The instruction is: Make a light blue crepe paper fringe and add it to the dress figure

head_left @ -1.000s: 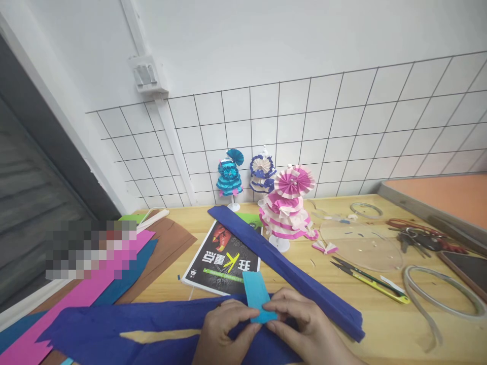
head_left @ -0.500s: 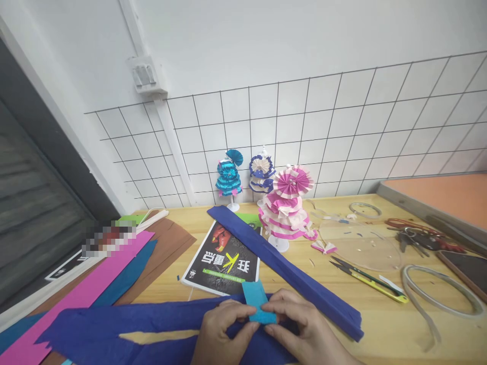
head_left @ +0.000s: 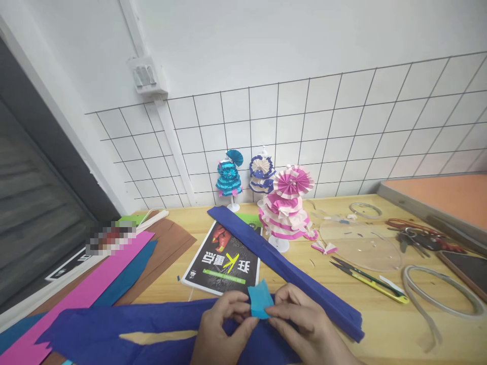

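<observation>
A small piece of light blue paper (head_left: 261,299) is held up between my two hands near the table's front edge. My left hand (head_left: 224,329) pinches its left side, with the thumb at the lower corner. My right hand (head_left: 304,322) grips its lower right corner between thumb and fingertips. Beneath both hands lies dark blue crepe paper (head_left: 152,317), spread in wide strips, with bare wood showing through a gap. A folded dark blue paper strip (head_left: 300,274) runs diagonally behind my right hand, lying partly over a black printed sheet (head_left: 224,261).
Decorated paper dress figures stand at the back: turquoise (head_left: 229,180), navy and cream (head_left: 262,175), pink and white (head_left: 287,208). Yellow snips (head_left: 373,281), a tape roll (head_left: 443,291), keys (head_left: 414,238) and a phone (head_left: 466,274) lie right. Pink paper (head_left: 95,289) and brown paper (head_left: 167,243) lie left.
The light blue paper has been turned and reshaped between my fingers, from a bent strip to a smaller, squarish piece. My left fingers have shifted slightly up; everything else stays put.
</observation>
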A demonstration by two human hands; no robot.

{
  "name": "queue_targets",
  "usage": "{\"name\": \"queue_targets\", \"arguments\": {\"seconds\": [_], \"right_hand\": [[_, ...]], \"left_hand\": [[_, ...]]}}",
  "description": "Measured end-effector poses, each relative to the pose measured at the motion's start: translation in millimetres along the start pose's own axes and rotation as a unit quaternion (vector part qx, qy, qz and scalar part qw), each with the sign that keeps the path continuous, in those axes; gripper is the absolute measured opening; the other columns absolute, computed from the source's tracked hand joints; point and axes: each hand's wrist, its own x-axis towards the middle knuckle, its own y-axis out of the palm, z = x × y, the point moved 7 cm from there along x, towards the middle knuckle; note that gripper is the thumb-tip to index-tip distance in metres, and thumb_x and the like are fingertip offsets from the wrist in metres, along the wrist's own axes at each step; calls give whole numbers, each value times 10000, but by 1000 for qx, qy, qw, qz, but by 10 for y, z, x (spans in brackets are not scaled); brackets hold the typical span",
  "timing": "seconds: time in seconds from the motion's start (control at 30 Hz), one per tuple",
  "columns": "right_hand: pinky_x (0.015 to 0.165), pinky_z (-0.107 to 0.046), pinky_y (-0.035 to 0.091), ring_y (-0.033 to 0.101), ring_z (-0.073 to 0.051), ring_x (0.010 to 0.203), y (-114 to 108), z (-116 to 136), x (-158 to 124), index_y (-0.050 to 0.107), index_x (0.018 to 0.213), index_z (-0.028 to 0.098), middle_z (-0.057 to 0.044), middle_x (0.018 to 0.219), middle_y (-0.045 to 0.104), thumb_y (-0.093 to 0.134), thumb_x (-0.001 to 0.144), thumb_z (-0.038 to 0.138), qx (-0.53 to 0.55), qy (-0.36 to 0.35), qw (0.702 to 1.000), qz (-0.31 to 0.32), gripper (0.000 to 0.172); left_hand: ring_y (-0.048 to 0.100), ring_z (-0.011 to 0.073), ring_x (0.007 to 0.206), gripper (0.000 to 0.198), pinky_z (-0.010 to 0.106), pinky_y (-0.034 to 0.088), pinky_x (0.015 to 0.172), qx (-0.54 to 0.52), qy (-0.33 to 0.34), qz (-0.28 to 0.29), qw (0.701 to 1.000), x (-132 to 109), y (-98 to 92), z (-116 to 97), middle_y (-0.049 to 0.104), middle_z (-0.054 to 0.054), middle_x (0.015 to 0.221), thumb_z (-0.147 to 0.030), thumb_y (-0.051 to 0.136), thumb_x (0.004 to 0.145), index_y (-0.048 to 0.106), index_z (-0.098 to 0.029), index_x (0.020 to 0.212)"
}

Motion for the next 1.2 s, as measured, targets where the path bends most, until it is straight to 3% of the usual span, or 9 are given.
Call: {"name": "queue_targets", "arguments": {"seconds": [0.07,0.2,0.33,0.47,0.63,0.73,0.83,1.0,1.2], "right_hand": [[557,-257,455,561,-155,663,-49,74,-8,645,914,187,-49,750,555,485,840,131,-64,-52,996,-15,186],[504,-257,453,562,-152,560,-126,170,13,603,749,181,-25,618,598,479,868,248,-142,-61,987,-44,184],[507,-256,464,574,-154,554,-75,414,23,591,705,185,-27,595,645,372,922,241,-193,-156,969,-10,313],[531,-260,476,585,-163,589,-54,438,-12,627,807,210,-32,653,661,435,886,172,-190,-179,965,-10,211],[701,-324,510,606,-198,797,1,-5,-4,447,1191,199,-99,988,598,554,785,167,94,44,994,-27,421],[673,-332,507,620,-197,732,204,-175,-19,476,1146,175,-80,910,612,623,756,292,300,196,933,27,433],[703,-326,479,615,-201,732,298,-74,17,582,967,165,-51,789,648,677,707,351,404,219,886,67,333],[590,-254,432,569,-151,589,239,-32,49,643,648,139,-24,598,636,660,687,451,382,242,890,48,315],[530,-239,392,528,-134,511,196,-155,30,661,620,123,-31,547,637,638,660,521,319,262,910,42,401]], "left_hand": [[639,150,579,363,222,474,550,-136,-95,13,986,-3,77,166,711,20,631,-298,724,634,532,-178,918],[608,121,433,509,190,431,413,-322,-261,145,899,-96,401,334,672,31,544,-530,710,558,520,-135,818],[610,99,435,386,174,444,422,-386,-259,184,866,-127,469,293,658,22,533,-431,746,588,558,-121,723],[591,89,418,350,174,440,416,-383,-241,144,880,-98,401,321,654,17,516,-363,791,545,594,-108,683],[591,107,439,328,201,444,444,-311,-187,46,931,-28,228,267,675,30,538,-389,769,558,620,-114,658],[569,105,444,317,200,433,459,-253,-140,22,957,-32,200,133,656,17,498,-405,747,579,639,-115,650],[564,104,482,301,199,434,496,-244,-116,27,963,-70,251,36,661,12,526,-409,725,605,646,-123,658],[574,112,511,312,196,430,524,-211,-89,39,973,-101,279,6,652,10,515,-437,689,640,643,-128,657],[590,130,533,330,213,438,515,-200,-100,76,972,-83,274,87,695,67,602,-434,668,665,652,-109,720]]}}
